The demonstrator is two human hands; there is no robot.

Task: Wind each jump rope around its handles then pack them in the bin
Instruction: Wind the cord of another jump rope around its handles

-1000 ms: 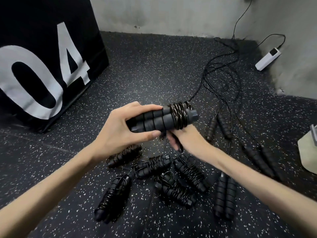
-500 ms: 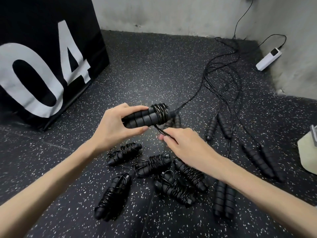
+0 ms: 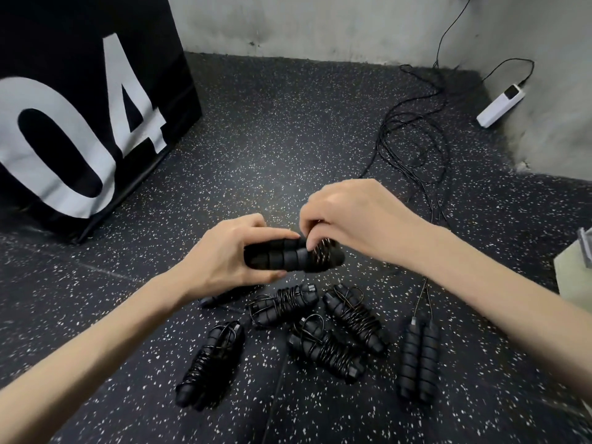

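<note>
Two foam handles [image 3: 282, 259] of one jump rope lay side by side in the person's hands, held above the floor [image 3: 272, 139], their long axis running nearly level from left to right and tipped a little downward at the right end. The left hand [image 3: 230, 254] gripped the left half of the pair, thumb over the top and fingers curled underneath. The right hand [image 3: 349, 216] came down from above at the right end, its fingers [image 3: 309, 243] bent and pinching the thin black cord [image 3: 322, 256] that was coiled around the handles there.

Below the hands, on the speckled black floor, lay four wound bundles: one [image 3: 209, 358] nearest the lower left, pointing up and to the right; one [image 3: 283, 304] just under the held handles, lying nearly level; one [image 3: 325, 349] slanting down to the right; and one [image 3: 354, 317] beside it with the same slant. To their right a bare pair of handles [image 3: 419, 360] stood almost upright in the view, their cords [image 3: 423, 296] leading away toward the far wall. Those cords joined a loose tangle of rope [image 3: 413, 145] spread on the floor toward the far right corner. A white power strip [image 3: 499, 105] rested against the wall [image 3: 352, 24] there. A black box marked 04 [image 3: 80, 107] stood at the far left. A pale object [image 3: 573, 270] showed at the right edge, too cropped to identify.
</note>
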